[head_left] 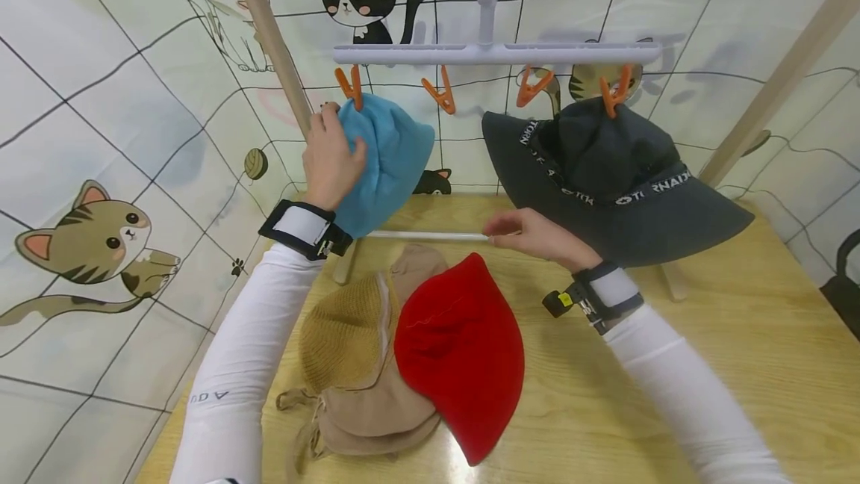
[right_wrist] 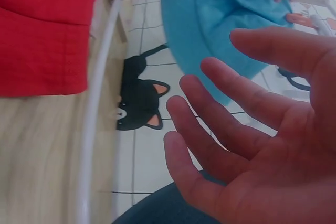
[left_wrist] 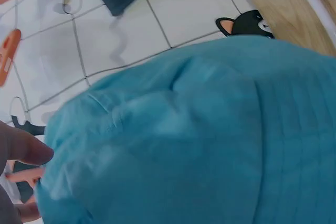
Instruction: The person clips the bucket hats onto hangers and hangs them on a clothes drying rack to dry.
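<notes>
A blue hat (head_left: 386, 163) hangs from an orange clip (head_left: 351, 88) at the left of a pale hanger bar (head_left: 497, 54). Beside its left edge is the left hand (head_left: 331, 163), fingers pointing up and thumb against or close to the fabric. In the left wrist view, that hand's fingertips (left_wrist: 39, 151) are at the edge of the blue hat (left_wrist: 173, 140); contact is hard to tell. The right hand (head_left: 544, 236) holds nothing, below a dark grey hat (head_left: 605, 163) clipped at the right; the right wrist view shows its palm and loosely spread fingers (right_wrist: 226, 124).
On the wooden table (head_left: 571, 409) lie a red hat (head_left: 463, 349), a mustard knitted hat (head_left: 343, 334) and beige hats (head_left: 376, 413). Two more orange clips (head_left: 440, 92) hang between the clipped hats. Wooden posts (head_left: 773, 81) and a white lower rod (head_left: 430, 235) frame the rack.
</notes>
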`<state>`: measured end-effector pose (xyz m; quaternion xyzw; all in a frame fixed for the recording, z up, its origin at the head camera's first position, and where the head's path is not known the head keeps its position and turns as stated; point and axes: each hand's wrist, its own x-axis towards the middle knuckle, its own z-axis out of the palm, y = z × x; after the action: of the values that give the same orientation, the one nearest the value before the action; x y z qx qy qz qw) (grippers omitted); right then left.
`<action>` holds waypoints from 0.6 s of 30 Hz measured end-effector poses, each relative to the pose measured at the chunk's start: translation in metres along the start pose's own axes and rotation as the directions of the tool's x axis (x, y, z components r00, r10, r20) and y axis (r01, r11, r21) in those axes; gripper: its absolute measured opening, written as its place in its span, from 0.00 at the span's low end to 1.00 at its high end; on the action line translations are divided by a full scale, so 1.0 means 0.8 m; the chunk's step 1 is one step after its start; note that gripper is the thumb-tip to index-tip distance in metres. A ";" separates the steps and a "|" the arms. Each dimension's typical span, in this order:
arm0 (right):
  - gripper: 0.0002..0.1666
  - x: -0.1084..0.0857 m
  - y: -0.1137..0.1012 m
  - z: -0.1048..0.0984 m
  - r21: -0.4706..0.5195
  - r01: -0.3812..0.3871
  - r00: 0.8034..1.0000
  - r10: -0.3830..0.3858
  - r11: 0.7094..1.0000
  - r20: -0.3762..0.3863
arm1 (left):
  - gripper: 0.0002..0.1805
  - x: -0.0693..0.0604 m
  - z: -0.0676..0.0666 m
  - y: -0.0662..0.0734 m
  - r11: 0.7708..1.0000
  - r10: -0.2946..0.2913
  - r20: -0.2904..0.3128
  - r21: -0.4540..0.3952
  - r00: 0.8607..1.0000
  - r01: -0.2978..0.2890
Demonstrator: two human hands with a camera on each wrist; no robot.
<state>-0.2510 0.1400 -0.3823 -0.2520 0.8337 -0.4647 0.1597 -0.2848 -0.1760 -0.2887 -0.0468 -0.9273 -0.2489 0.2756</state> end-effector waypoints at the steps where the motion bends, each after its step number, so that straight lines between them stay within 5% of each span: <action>1: 0.16 0.000 0.003 0.002 -0.003 0.000 1.000 0.000 1.000 0.004 | 0.29 -0.001 -0.001 0.002 1.000 0.014 -0.011 -0.009 1.000 -0.015; 12: 0.14 -0.007 0.013 0.008 0.032 0.024 0.999 -0.025 0.999 0.027 | 0.33 -0.016 -0.023 0.018 0.998 0.055 -0.066 0.014 0.996 -0.054; 18: 0.14 -0.018 0.017 0.008 0.003 0.022 0.999 -0.022 1.000 0.040 | 0.28 -0.047 -0.039 0.015 0.981 0.191 -0.143 -0.004 0.971 -0.193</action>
<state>-0.2397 0.1497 -0.3965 -0.2700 0.8270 -0.4623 0.1714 -0.2354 -0.1787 -0.2809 -0.1210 -0.8942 -0.2321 0.3633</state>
